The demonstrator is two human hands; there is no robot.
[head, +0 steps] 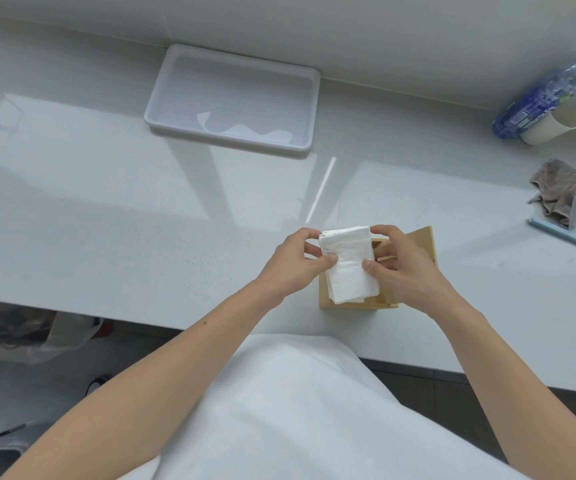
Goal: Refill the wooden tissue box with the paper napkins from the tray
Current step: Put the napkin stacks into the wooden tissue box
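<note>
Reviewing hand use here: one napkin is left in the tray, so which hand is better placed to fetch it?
Probably the left hand. The white tray with the leftover napkin lies ahead and to the left, while the right hand sits over the wooden box and can steady the napkin stack there.

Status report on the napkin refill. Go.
Left hand and right hand both gripping napkin stack above open wooden tissue box. One napkin left in tray. Nothing blocking.
</note>
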